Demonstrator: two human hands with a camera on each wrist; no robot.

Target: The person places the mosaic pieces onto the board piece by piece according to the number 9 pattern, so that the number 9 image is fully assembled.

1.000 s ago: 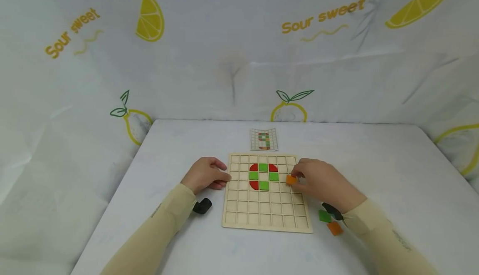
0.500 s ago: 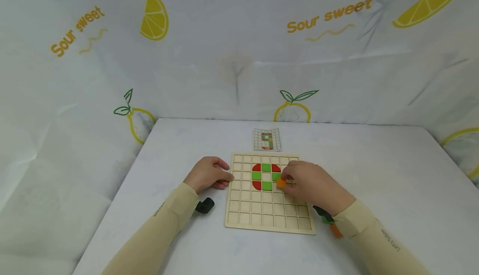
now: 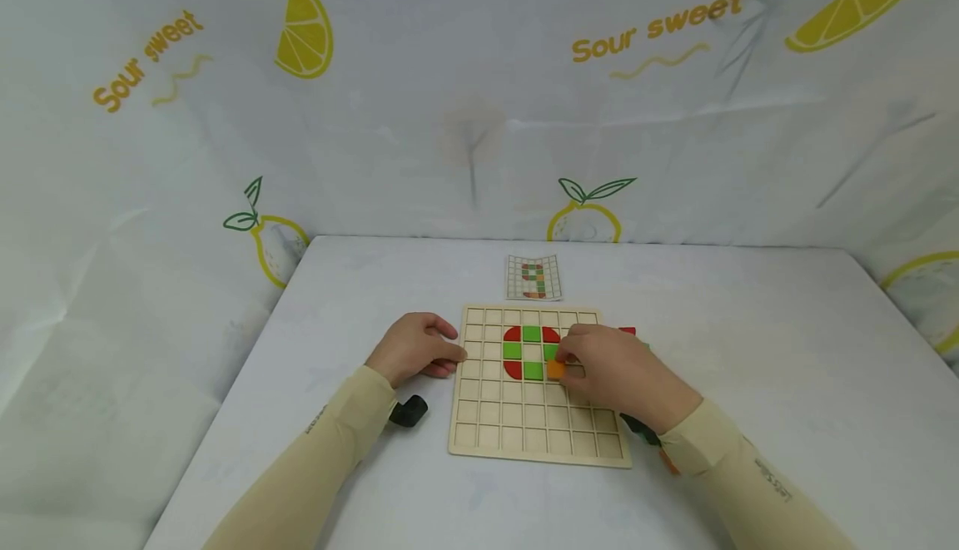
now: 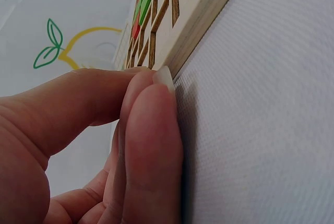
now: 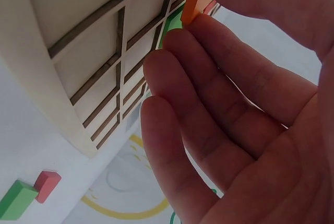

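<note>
A pale wooden grid board (image 3: 489,435) lies on the table, bearing red rounded tiles (image 3: 513,334) and green square tiles (image 3: 532,334) arranged in a loop. My right hand (image 3: 622,374) pinches an orange square tile (image 3: 555,369) between thumb and index finger, at a cell just right of the lower green tile. In the right wrist view this orange tile (image 5: 192,3) stands tilted over the board, its other fingers extended alongside. At the board's left edge, my left hand (image 3: 419,346) holds the rim with thumb and fingertips (image 4: 154,125).
A printed pattern card (image 3: 534,277) lies behind the board. Past the right hand sit a red tile (image 3: 628,331) and a green tile (image 5: 18,200). Another orange tile (image 3: 669,462) is partly hidden under the right wrist. A white lemon-print cloth (image 3: 419,117) hangs behind the table.
My right hand has carried the orange tile leftward from the board's right side to the cell beside the lower green tile. The left hand stays at the board's edge.
</note>
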